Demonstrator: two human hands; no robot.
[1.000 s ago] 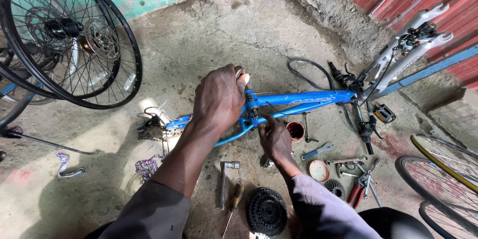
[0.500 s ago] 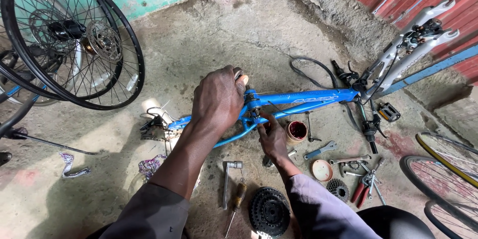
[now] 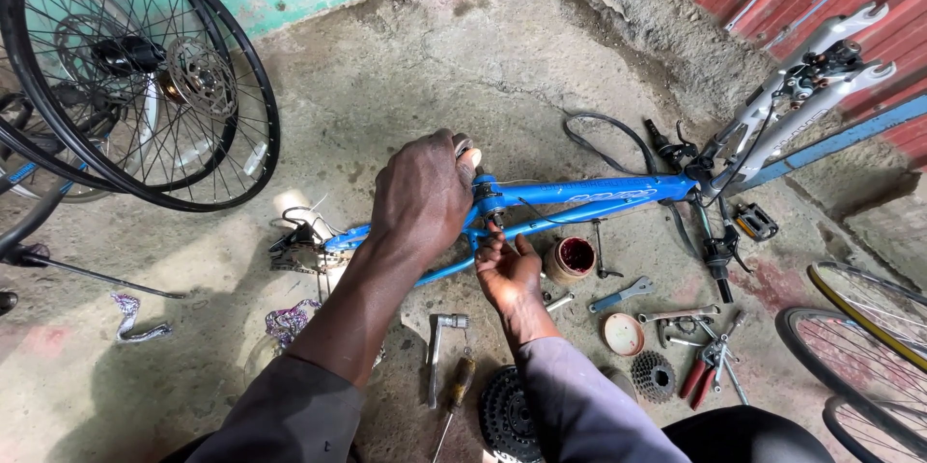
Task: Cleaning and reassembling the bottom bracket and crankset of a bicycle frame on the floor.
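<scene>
Blue bike frame (image 3: 579,195) is laid on the concrete floor (image 3: 406,67). Its seat tube top is gripped by the left hand (image 3: 422,195), fingers curled shut. A small part under the frame junction is pinched by the right hand (image 3: 506,265). Grease tin (image 3: 570,259) just beside it

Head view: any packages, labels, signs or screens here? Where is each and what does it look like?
Tin: small round open container, red inside, on the floor just right of the right hand.
Lid: round, pale orange, flat on the floor right of the right forearm.
Decal: pale lettering strip along the blue frame top tube, too small to read.
No signs or screens.
</scene>
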